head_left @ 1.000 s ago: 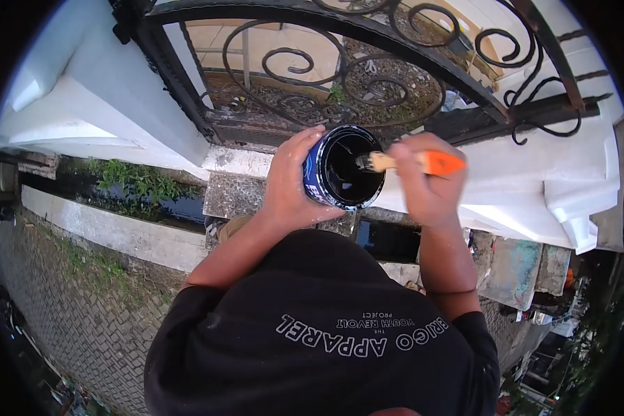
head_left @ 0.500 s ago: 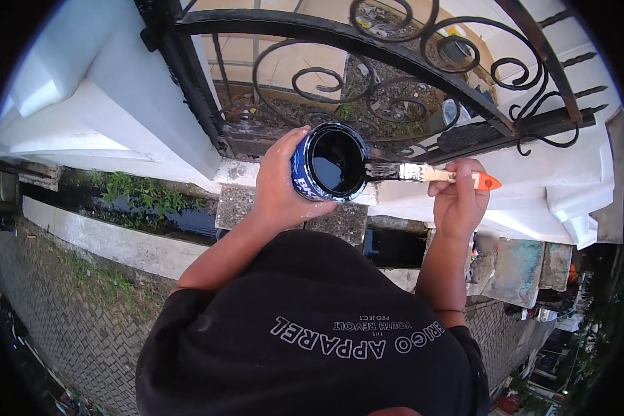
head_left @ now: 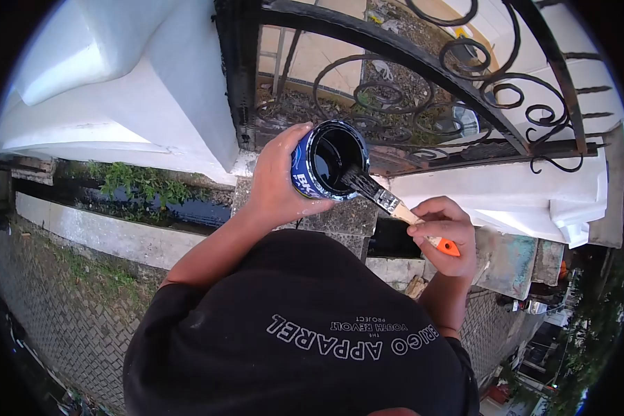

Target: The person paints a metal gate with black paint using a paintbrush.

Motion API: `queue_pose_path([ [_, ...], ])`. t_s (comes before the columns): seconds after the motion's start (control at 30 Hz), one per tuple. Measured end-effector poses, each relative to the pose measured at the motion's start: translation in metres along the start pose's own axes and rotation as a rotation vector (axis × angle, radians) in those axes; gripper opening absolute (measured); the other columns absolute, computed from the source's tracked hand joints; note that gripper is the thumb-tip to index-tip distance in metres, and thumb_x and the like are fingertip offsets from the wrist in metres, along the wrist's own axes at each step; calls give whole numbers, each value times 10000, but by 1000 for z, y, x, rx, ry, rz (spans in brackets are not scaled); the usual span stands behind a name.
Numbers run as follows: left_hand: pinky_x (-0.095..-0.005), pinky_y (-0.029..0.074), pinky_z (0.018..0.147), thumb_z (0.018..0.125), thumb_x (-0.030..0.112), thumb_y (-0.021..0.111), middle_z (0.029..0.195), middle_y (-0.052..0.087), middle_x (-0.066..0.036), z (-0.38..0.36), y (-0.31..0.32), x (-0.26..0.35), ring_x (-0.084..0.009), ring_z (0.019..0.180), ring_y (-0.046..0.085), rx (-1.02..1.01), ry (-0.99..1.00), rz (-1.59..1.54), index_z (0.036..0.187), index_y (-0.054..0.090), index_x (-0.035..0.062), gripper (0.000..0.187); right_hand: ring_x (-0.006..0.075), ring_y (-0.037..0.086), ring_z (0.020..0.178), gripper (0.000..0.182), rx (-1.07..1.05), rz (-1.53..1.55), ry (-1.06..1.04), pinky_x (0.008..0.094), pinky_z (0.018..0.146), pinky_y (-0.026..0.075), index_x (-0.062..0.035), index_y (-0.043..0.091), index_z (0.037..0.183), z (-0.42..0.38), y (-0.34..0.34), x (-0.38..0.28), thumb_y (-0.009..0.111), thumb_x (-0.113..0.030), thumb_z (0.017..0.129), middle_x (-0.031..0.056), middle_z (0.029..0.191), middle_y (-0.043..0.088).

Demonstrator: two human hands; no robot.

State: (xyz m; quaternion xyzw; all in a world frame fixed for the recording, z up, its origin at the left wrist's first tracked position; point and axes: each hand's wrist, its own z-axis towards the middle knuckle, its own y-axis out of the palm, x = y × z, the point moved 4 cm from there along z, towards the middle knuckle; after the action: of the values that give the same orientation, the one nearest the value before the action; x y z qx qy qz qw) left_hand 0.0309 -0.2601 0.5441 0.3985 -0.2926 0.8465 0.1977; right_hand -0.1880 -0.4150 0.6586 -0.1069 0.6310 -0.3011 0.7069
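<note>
A blue paint can [head_left: 304, 170] with dark paint inside and smears on its rim is gripped around its side by my left hand [head_left: 273, 173]. Its opening tilts toward me. My right hand [head_left: 449, 232] pinches a paintbrush [head_left: 403, 212] by its pale wooden handle, which has an orange end. Black-coated bristles lie over the can's right rim, with their tip just inside the mouth. Beyond the can stands a black wrought-iron gate [head_left: 395, 59] with curled scrolls.
White wall pillars [head_left: 180, 90] flank the gate on the left, with a white wall [head_left: 492, 201] at right. Below runs a ditch of dark water [head_left: 194, 211] with green plants [head_left: 142, 182], edged by a concrete curb [head_left: 111, 229]. Paving blocks [head_left: 76, 312] lie behind me.
My right hand has moved down and slightly left, tilting the brush so its bristles reach over the rim into the can's mouth. The gate has shifted rightward in view; my left hand keeps its hold.
</note>
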Motion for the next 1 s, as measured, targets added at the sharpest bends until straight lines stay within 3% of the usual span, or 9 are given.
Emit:
queue_pose_path([
  [0.3, -467, 435, 1054, 517, 335, 951, 1318, 552, -201, 0, -4, -14, -381, 1219, 559, -28, -102, -64, 1384, 416, 16, 1067, 215, 677, 883, 294, 115, 80, -15, 294, 804, 553, 3, 761, 951, -9, 14, 9, 697, 145, 701, 167, 1058, 634],
  [0.57, -413, 449, 1041, 525, 330, 965, 1297, 564, -193, 9, 38, 5, -326, 1203, 585, 59, -121, -198, 1395, 398, 3, 1089, 243, 682, 885, 182, 231, 106, -113, 332, 781, 551, 29, 726, 971, -37, -19, 58, 711, -20, 796, 182, 1039, 662],
  [0.63, -395, 424, 1087, 539, 242, 987, 1358, 514, -178, 12, 55, 4, -261, 1268, 542, 1, -177, -244, 1447, 275, 4, 1179, 273, 699, 867, 219, 411, 448, -114, 373, 787, 576, 51, 673, 1062, -41, -20, 78, 664, -56, 872, 203, 1008, 672],
  [0.67, -397, 419, 1088, 543, 227, 982, 1371, 504, -176, 14, 64, 3, -262, 1276, 535, 22, -174, -287, 1458, 253, 12, 1189, 317, 714, 877, 276, 471, 523, -128, 428, 789, 603, 45, 591, 1186, -44, -19, 97, 583, -104, 953, 230, 1003, 685],
  [0.7, -397, 419, 1088, 543, 227, 982, 1371, 504, -176, 17, 71, 6, -262, 1276, 535, 10, -157, -279, 1458, 253, 12, 1189, 317, 714, 877, 276, 488, 527, -142, 428, 789, 603, 45, 591, 1186, -47, -18, 107, 583, -104, 953, 230, 1003, 685],
  [0.77, -402, 407, 1096, 548, 209, 974, 1377, 498, -175, 26, 82, 12, -267, 1285, 527, 42, -170, -324, 1465, 237, 11, 1193, 351, 716, 908, 307, 652, 1113, -52, 452, 800, 612, 18, 539, 1256, -41, -16, 128, 519, -142, 995, 249, 1013, 692],
  [0.83, -405, 386, 1109, 547, 224, 978, 1389, 484, -178, 31, 93, 12, -274, 1304, 505, 34, -106, -298, 1469, 231, 10, 1205, 350, 718, 936, 316, 650, 1211, -95, 447, 787, 614, -6, 523, 1276, -32, -22, 138, 487, -177, 1014, 232, 1041, 701],
  [0.9, -388, 426, 1063, 535, 283, 977, 1297, 558, -176, 39, 94, 16, -265, 1230, 562, 141, -112, -264, 1414, 326, -17, 1134, 329, 720, 924, 301, 591, 1543, -124, 434, 776, 611, -25, 549, 1259, -17, -27, 144, 484, -189, 1015, 187, 1022, 712],
  [1.0, -397, 406, 1087, 546, 225, 976, 1350, 516, -185, 48, 89, 34, -275, 1268, 529, 88, -101, -339, 1438, 287, -9, 1151, 284, 720, 896, 280, 640, 1617, -200, 415, 767, 607, -50, 575, 1232, 9, -58, 142, 505, -208, 1011, 151, 997, 716],
])
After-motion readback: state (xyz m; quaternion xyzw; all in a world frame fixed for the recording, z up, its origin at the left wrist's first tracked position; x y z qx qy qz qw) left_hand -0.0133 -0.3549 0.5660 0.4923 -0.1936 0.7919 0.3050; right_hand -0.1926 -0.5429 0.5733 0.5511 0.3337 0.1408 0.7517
